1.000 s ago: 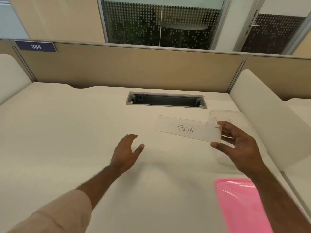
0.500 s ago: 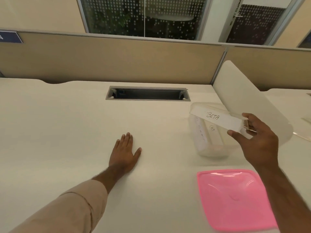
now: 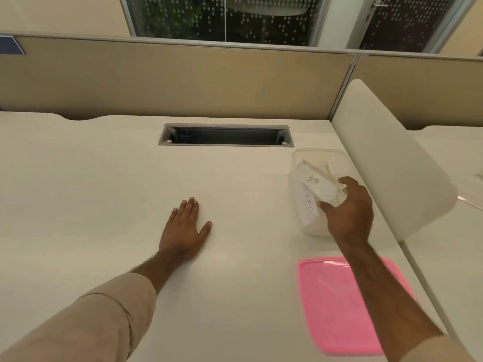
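Note:
A clear plastic container (image 3: 296, 163) stands open on the white desk (image 3: 104, 178) at the right. My right hand (image 3: 349, 209) pinches one end of a clear name card marked BETA (image 3: 315, 182), which tilts down into the container. Other white cards (image 3: 305, 207) with writing lie inside it. A pink lid (image 3: 337, 304) lies flat on the desk nearer to me, below my right forearm. My left hand (image 3: 184, 227) rests flat on the desk, fingers straight, holding nothing.
A grey cable slot (image 3: 224, 135) is cut into the desk at the back. A white rounded side divider (image 3: 386, 163) rises just right of the container. Beige partition panels (image 3: 170, 82) close off the back.
My right hand carried the BETA card from above the desk to the right and down into the container. My left hand dropped flat onto the desk.

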`<state>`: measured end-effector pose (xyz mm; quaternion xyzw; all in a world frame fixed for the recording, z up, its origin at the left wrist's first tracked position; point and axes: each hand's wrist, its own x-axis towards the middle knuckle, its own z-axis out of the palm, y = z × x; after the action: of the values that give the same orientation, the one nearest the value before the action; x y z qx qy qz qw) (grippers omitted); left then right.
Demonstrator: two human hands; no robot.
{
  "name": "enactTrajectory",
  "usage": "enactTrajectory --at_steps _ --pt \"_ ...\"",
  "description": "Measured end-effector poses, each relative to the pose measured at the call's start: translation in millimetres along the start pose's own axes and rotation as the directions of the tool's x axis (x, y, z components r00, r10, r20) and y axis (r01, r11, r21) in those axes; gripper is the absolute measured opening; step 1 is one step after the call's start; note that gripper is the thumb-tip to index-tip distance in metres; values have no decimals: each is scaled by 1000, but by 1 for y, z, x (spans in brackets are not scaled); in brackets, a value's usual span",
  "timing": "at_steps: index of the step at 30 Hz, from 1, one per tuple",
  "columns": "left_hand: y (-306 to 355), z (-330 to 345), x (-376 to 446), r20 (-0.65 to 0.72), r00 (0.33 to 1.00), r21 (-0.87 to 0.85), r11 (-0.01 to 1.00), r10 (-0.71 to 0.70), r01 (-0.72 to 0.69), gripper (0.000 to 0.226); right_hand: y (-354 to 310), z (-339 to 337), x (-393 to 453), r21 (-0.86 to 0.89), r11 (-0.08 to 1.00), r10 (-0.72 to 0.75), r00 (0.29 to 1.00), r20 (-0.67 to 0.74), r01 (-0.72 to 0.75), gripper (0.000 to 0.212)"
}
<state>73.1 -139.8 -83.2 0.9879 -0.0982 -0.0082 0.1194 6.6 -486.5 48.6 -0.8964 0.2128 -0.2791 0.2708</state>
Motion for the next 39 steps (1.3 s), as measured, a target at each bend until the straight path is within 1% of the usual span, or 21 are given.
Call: enactTrajectory --at_steps 3,7,12,14,17,20,22,25,27,29,31,33,34,36,39 --pt "1 0 -1 -8 1000 3 1000 -1 1 79 -1 11 -2 -62 998 30 997 64 -26 71" --pt "1 0 -1 -11 1000 -1 1000 -2 2 79 4 12 6 -95 994 69 983 170 -53 76" --pt "-1 0 0 -10 1000 6 1000 -2 2 80 11 9 23 -119 987 146 912 384 -108 86" --pt "0 1 0 -8 1000 10 1000 -2 2 81 12 9 28 -106 986 166 876 452 -132 83" --pt "0 1 0 -11 1000 10 1000 -7 7 82 13 11 32 -122 981 191 828 527 -149 69" --pt "1 0 0 -9 1000 10 1000 -7 7 81 13 14 32 -156 980 189 808 558 -121 56" --pt "1 -1 0 -10 1000 8 1000 -6 6 81 13 15 30 -172 980 181 816 548 -101 50" --pt "2 -1 0 -4 1000 5 1000 -10 10 81 14 15 23 -109 989 142 875 463 -103 35" --pt "1 -1 0 2 1000 5 1000 -11 11 81 14 12 16 -6 997 72 935 346 -74 25" --pt "1 -1 0 4 1000 8 1000 -12 12 82 14 4 6 98 995 -31 981 190 12 17" --pt "1 -1 0 1 1000 9 1000 -12 12 82 15 -7 -6 169 979 -121 992 38 113 13" --pt "1 -1 0 -2 1000 13 1000 -13 13 82 21 -19 -16 162 971 -166 984 -60 174 11" --pt "0 0 0 -4 1000 13 1000 -12 13 82 27 -24 -21 142 974 -169 982 -81 179 10" --pt "0 0 0 -11 1000 13 1000 -8 9 81 42 -35 -34 103 984 -139 987 -78 146 10" --pt "2 -1 -1 -13 1000 -3 1000 -10 10 78 70 -46 -52 33 999 0 1000 -4 0 11"
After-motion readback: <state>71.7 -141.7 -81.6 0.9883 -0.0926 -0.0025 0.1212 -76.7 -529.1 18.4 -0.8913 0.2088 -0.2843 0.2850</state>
